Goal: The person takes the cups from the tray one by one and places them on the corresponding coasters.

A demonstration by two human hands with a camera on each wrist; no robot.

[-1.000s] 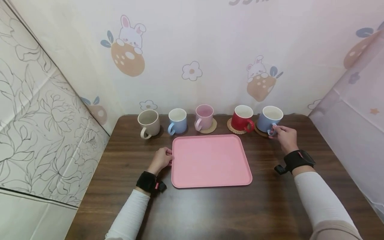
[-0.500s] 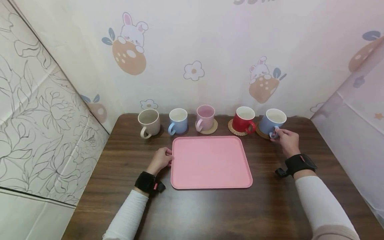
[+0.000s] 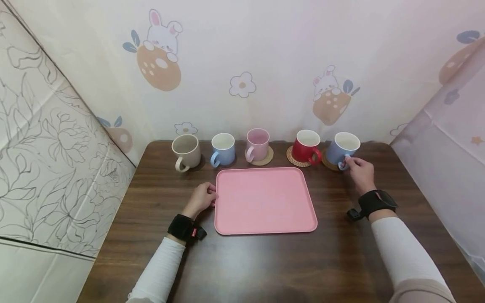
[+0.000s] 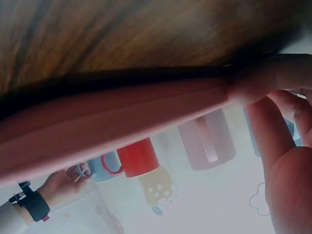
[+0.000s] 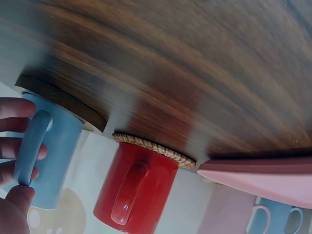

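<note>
Right hand settles its grip on the far-right mug's handle

On the table [image 3: 265, 261] the pink tray [image 3: 265, 202] has not moved, the left hand [image 3: 202, 198] curled on its edge; the right hand [image 3: 360, 172] has closed its fingers [image 5: 17, 146] round the blue mug [image 3: 342, 148], still on its coaster [image 5: 58, 105].

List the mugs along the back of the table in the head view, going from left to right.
beige mug → light blue mug → pink mug → red mug → blue mug, whose handle the right hand holds.
</note>
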